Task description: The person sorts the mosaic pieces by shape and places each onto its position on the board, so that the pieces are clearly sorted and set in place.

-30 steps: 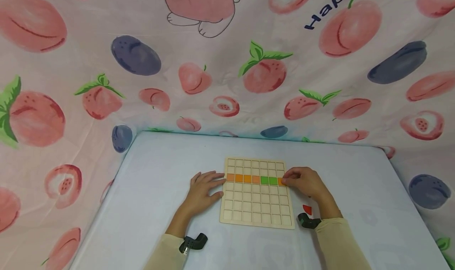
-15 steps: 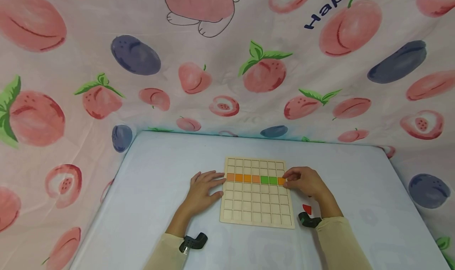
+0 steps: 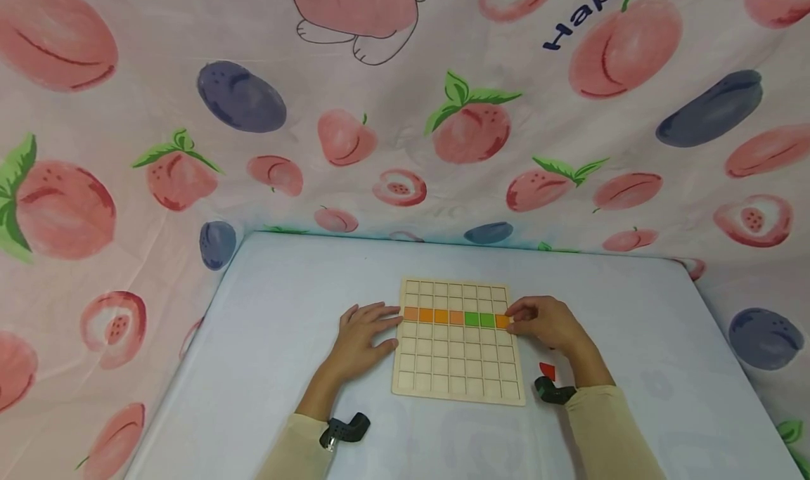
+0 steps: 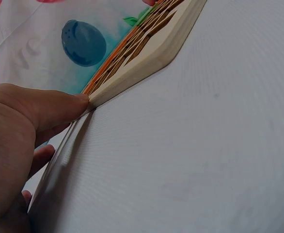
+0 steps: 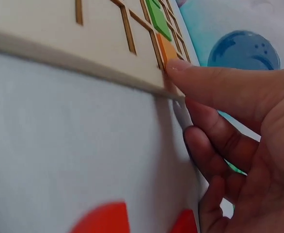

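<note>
A square wooden grid board (image 3: pixel 458 364) lies on the white table. One row holds coloured tiles: pale orange and orange tiles (image 3: pixel 426 315) on the left, green tiles (image 3: pixel 479 320) toward the right, then an orange tile (image 3: pixel 501 322) at the right end. My left hand (image 3: pixel 362 341) spreads loosely at the board's left edge; in the left wrist view its thumb (image 4: pixel 64 104) touches the rim. My right hand (image 3: pixel 544 322) holds the end orange tile at the opposite edge. Its thumb tip (image 5: pixel 180 65) lies on that tile in the right wrist view, other fingers curled beside the board.
Red pieces (image 3: pixel 547 372) lie on the table near the right wrist, showing blurred as a red piece (image 5: pixel 105 218) in the right wrist view. Each wrist wears a black camera (image 3: pixel 344 431). A fruit-print cloth (image 3: pixel 405 114) hangs behind and beside the table (image 3: pixel 304 276).
The right hand's fingertips have drawn slightly right, so more of the end orange tile shows. The left hand and the board stay where they were.
</note>
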The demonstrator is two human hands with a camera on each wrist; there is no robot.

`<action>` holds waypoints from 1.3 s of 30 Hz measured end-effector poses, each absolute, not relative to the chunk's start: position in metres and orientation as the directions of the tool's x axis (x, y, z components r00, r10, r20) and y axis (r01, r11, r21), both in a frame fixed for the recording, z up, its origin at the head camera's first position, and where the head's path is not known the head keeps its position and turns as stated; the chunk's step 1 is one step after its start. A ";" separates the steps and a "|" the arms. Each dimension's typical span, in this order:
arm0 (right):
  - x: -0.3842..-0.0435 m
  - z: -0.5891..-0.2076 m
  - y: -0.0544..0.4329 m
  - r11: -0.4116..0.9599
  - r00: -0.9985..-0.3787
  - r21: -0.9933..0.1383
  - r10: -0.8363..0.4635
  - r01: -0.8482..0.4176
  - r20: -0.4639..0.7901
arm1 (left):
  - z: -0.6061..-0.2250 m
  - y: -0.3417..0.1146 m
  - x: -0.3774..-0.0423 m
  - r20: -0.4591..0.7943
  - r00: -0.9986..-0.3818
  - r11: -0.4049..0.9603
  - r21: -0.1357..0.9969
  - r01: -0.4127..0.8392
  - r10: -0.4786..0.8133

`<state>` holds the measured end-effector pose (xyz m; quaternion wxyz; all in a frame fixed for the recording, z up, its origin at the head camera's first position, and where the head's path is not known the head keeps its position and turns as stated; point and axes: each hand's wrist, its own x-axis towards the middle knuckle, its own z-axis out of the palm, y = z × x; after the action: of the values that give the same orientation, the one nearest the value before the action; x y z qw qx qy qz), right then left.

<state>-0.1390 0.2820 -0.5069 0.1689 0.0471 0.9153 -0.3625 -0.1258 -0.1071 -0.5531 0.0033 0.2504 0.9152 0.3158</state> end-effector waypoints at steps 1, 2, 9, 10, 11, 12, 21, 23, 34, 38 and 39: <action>-0.139 -0.506 0.284 0.730 -0.935 -0.649 -0.042 0.212 -0.352 | -0.553 -0.107 -0.126 0.154 -0.875 0.675 0.580 0.456 0.459; -0.139 -0.506 0.286 0.730 -0.932 -0.650 -0.048 0.212 -0.359 | -0.553 -0.107 -0.126 0.154 -0.876 0.676 0.580 0.455 0.457; -0.130 -0.500 0.313 0.738 -0.939 -0.652 -0.077 0.172 -0.335 | -0.555 -0.107 -0.127 0.142 -0.873 0.674 0.582 0.455 0.467; -0.128 -0.499 0.317 0.748 -0.942 -0.643 -0.072 0.166 -0.327 | -0.555 -0.107 -0.128 0.141 -0.873 0.677 0.578 0.455 0.467; -0.127 -0.497 0.321 0.759 -0.944 -0.629 -0.062 0.167 -0.325 | -0.555 -0.107 -0.128 0.143 -0.873 0.678 0.577 0.456 0.466; -0.125 -0.495 0.324 0.771 -0.945 -0.614 -0.049 0.171 -0.325 | -0.554 -0.107 -0.128 0.145 -0.873 0.679 0.575 0.457 0.465; -0.112 -0.489 0.348 0.846 -0.935 -0.508 -0.033 0.162 -0.354 | -0.553 -0.108 -0.127 0.144 -0.875 0.681 0.574 0.454 0.461; -0.110 -0.491 0.352 0.850 -0.931 -0.502 -0.038 0.161 -0.363 | -0.552 -0.108 -0.127 0.139 -0.876 0.682 0.575 0.451 0.462; -0.105 -0.499 0.353 0.853 -0.931 -0.504 -0.065 0.136 -0.360 | -0.553 -0.108 -0.126 0.140 -0.877 0.683 0.575 0.450 0.460; -0.105 -0.500 0.353 0.855 -0.933 -0.501 -0.064 0.131 -0.355 | -0.554 -0.108 -0.126 0.148 -0.874 0.677 0.577 0.457 0.463; -0.105 -0.500 0.353 0.855 -0.933 -0.502 -0.063 0.132 -0.354 | -0.554 -0.108 -0.126 0.150 -0.873 0.675 0.579 0.458 0.465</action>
<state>-0.1052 0.3534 -0.5004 0.1821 0.0182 0.9457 -0.2687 -0.1263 -0.1078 -0.5541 0.0049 0.2521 0.9150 0.3148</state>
